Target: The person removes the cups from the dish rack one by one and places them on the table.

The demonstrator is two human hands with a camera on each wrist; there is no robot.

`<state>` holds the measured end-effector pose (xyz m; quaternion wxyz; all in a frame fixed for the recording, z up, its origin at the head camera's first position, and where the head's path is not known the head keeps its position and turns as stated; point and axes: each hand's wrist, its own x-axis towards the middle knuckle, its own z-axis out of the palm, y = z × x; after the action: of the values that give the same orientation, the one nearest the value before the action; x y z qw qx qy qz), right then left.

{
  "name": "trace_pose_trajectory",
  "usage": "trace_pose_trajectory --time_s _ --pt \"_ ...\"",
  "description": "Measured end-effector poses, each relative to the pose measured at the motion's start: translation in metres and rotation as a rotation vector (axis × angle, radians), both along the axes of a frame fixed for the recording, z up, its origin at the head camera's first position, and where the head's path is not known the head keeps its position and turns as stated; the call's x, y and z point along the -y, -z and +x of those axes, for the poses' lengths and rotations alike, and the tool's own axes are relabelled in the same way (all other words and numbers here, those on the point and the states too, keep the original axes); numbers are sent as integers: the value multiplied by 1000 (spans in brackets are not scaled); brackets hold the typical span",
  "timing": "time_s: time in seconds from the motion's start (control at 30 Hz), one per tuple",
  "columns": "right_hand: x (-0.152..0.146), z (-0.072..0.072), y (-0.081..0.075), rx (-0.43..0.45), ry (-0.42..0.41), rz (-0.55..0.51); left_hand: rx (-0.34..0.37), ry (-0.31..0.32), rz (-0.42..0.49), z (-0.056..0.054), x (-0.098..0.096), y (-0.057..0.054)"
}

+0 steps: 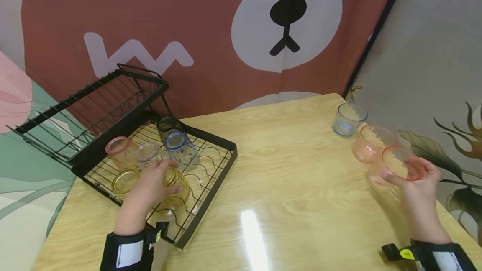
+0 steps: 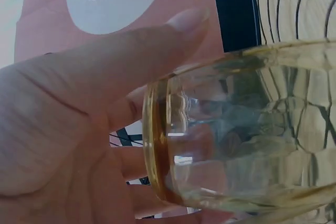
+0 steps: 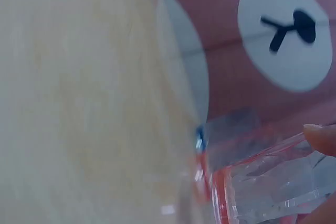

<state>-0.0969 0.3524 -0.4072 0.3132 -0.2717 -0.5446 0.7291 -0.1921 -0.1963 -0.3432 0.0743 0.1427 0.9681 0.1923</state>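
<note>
L hand [image 1: 150, 181]: fingers curled, part-open, round clear yellow tumbler [image 1: 182, 191] at blk wire rack [image 1: 205, 198], approx 9 o'clock on wood-grain table [image 1: 286, 170]. R hand [image 1: 419, 183]: fingers part-open, gripping smooth, round, see-thru pink cup [image 1: 395, 164], approx 3 o'clock.

Glossy cups [image 2: 247, 140] — matt metal rack [image 1: 208, 198]

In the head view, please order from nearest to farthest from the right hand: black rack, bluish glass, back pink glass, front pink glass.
1. Front pink glass: in the right hand.
2. Back pink glass: just behind.
3. Bluish glass: farther back.
4. Black rack: left side.
</note>
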Motion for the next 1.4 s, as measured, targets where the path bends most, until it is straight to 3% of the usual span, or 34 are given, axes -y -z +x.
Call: trace_pose_trajectory --time_s 0.13,0.3,0.5,0.63,0.73,0.83,0.9,0.97,1.03,1.13,1.23,1.4 --pt "-14 4 8 118 45 -19 33 5 -26 0 1 -3" --pt "-20 2 10 286 26 31 69 0 -50 -1 -1 -5" --pt "-20 -1 7 422 -47 131 99 -27 -84 -2 -4 -8" --pt "-16 -1 -2 516 -50 238 72 -49 -100 1 -1 -12" --pt "-4 6 -18 465 0 306 16 -65 -82 7 -1 -21" --pt "19 14 -37 268 -4 435 -55 -95 -30 15 -7 -33" --pt "40 18 -47 70 -80 485 -106 -117 19 19 -15 -42" --pt "62 17 -55 -138 -240 465 -164 -137 81 23 -23 -49" --pt "84 15 -61 -261 -417 422 -225 -143 148 26 -34 -54" --pt "115 9 -66 -304 -654 400 -294 -129 268 28 -50 -56" --pt "145 0 -69 -316 -860 324 -386 -96 405 28 -67 -52" --pt "191 -15 -71 -278 -1177 -7 -599 -48 629 30 -95 -39"
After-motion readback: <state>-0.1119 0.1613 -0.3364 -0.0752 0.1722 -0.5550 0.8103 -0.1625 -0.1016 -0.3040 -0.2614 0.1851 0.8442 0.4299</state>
